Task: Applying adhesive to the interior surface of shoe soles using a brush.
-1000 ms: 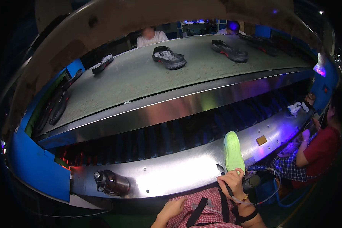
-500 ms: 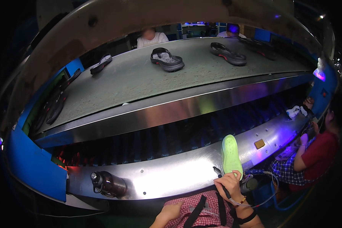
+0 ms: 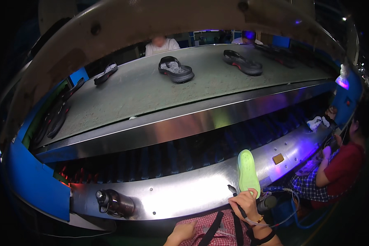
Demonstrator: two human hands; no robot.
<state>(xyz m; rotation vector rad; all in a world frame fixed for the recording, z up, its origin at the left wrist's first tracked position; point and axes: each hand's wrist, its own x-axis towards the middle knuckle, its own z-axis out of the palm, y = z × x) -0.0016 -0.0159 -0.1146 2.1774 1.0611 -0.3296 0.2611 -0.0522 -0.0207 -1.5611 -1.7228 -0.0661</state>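
Note:
My right hand (image 3: 246,203) is closed around a black pen-like tool (image 3: 232,189) with a thin tube near its rear end. The tool's tip points away from me, over the metal ledge. Fingertips of the same hand meet the near end of a lime-green shoe sole (image 3: 247,172), which lies lengthwise on the ledge. No mark from the tool can be made out on it. My left hand (image 3: 184,232), its fingers curled in, rests against the red checked apron (image 3: 207,227), with nothing visible in it.
A dark bottle (image 3: 117,203) stands on the metal ledge (image 3: 172,201) at left; a brown block (image 3: 278,158) lies right of the sole. Beyond a dark gap, a green belt (image 3: 131,96) carries several black shoes (image 3: 176,69). A co-worker in red (image 3: 344,168) sits at right.
The whole view has shifted slightly downward. My left hand's fingers look more curled. My right hand keeps the tool and stays at the sole's near end.

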